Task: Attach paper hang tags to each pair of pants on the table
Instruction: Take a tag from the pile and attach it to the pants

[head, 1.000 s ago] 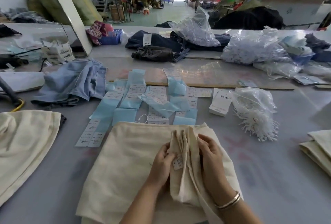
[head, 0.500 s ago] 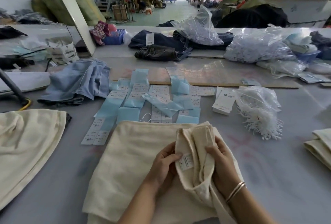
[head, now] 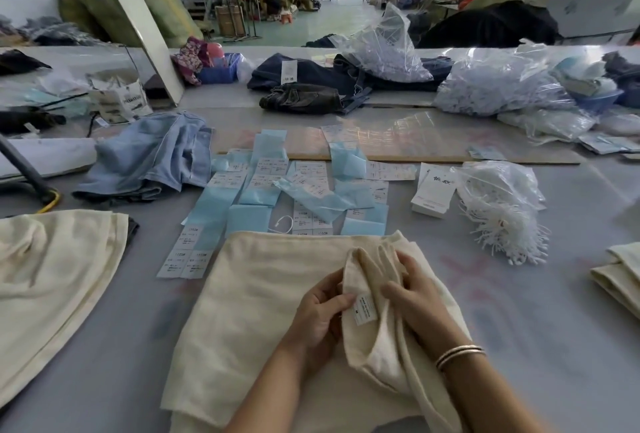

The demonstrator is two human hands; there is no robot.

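Cream pants (head: 270, 304) lie flat at the table's near edge, waistband folded up to expose the sewn care label (head: 364, 308). Left hand (head: 320, 315) pinches the fold; right hand (head: 417, 297) grips bunched waistband. Hang tags (head: 433, 192) and string bundle (head: 502, 224) beyond, within reach.

Fold of cream pants (head: 377, 297): stands higher off the table than a second ago, bunched up between both hands.
Sewn-in label (head: 364, 308): now faces the camera more fully.
Left hand (head: 320, 315): thumb now beside the label.
Right hand (head: 417, 297): thumb now pressed nearer the label.
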